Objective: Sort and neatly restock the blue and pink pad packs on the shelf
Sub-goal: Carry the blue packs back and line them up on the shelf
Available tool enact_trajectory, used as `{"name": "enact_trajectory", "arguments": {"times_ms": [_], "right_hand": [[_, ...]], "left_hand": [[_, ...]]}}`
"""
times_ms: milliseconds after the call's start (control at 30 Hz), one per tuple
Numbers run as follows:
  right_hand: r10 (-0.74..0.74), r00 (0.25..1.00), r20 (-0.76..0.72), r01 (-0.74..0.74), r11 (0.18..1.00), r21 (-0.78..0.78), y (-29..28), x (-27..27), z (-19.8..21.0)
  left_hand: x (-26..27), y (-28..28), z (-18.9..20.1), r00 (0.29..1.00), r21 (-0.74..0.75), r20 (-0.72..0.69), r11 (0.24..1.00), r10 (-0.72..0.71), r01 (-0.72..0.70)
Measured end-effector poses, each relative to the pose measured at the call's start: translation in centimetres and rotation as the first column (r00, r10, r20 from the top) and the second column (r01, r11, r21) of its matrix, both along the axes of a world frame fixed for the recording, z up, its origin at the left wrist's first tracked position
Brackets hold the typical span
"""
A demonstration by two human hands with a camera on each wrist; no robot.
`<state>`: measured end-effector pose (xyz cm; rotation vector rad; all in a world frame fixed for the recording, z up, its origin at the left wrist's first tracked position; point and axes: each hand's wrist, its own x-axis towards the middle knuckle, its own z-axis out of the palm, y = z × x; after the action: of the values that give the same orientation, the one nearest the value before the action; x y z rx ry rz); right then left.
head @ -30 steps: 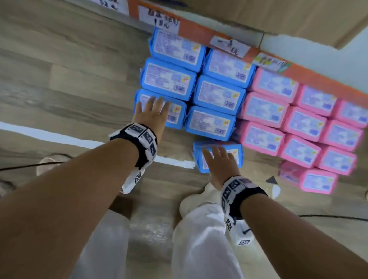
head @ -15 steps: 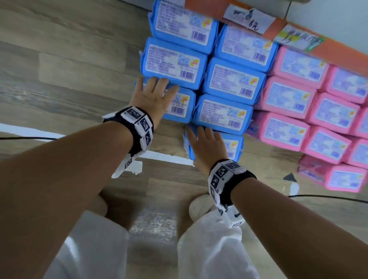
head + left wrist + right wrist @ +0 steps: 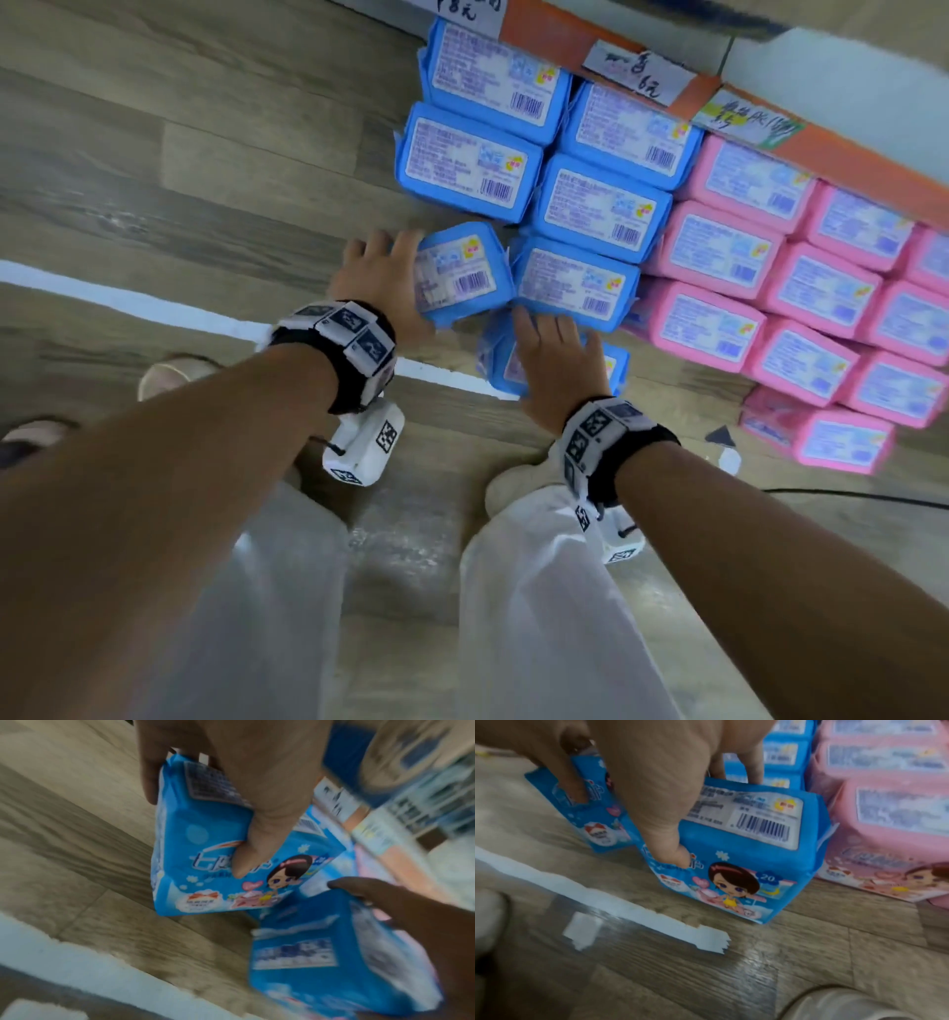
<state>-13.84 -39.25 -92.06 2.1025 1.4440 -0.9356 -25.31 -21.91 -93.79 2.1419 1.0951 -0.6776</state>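
Note:
Blue pad packs stand in rows beside rows of pink pad packs on the wood floor, below the orange shelf edge. My left hand grips one blue pack, tilted out of line at the front left of the blue rows; its thumb lies on the printed front. My right hand grips a second blue pack standing in front of the blue rows, thumb on the front, fingers behind it.
One pink pack stands alone in front of the pink rows. Price labels hang on the shelf edge. A white tape line crosses the floor. My shoes and white trousers are close below, and a black cable runs at the right.
My left hand has closed round the front-left blue pack and pulled it, tilted, out of its row. My right hand has brought the second blue pack closer to the blue rows.

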Motion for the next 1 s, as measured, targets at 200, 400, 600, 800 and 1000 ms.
{"name": "enact_trajectory", "arguments": {"times_ms": [200, 400, 600, 800, 1000], "right_hand": [[-0.106, 0.984, -0.145, 0.12, 0.988, 0.094, 2.4, 0.9, 13.0], [-0.122, 0.969, -0.213, 0.191, 0.92, 0.342, 5.2, 3.3, 34.2], [-0.076, 0.984, -0.162, 0.157, 0.801, 0.578, 6.7, 5.7, 55.3], [-0.001, 0.994, -0.105, 0.084, 0.616, 0.783, 7.9, 10.8, 71.8], [0.001, 1.0, 0.015, -0.014, 0.482, 0.876, 9.9, 14.7, 83.4]], "left_hand": [[-1.3, -0.3, 13.4, 0.936, -0.026, 0.129, 0.945, 0.327, -0.326], [-1.0, 3.3, 33.5, 0.837, -0.083, 0.267, 0.877, 0.477, -0.473], [0.7, 6.0, 56.3, 0.776, 0.019, 0.546, 0.92, 0.317, -0.39], [0.6, 9.0, 72.8, 0.717, 0.245, 0.691, 0.901, 0.095, -0.357], [2.6, 11.2, 83.1, 0.687, 0.465, 0.711, 0.833, -0.149, -0.299]]}}
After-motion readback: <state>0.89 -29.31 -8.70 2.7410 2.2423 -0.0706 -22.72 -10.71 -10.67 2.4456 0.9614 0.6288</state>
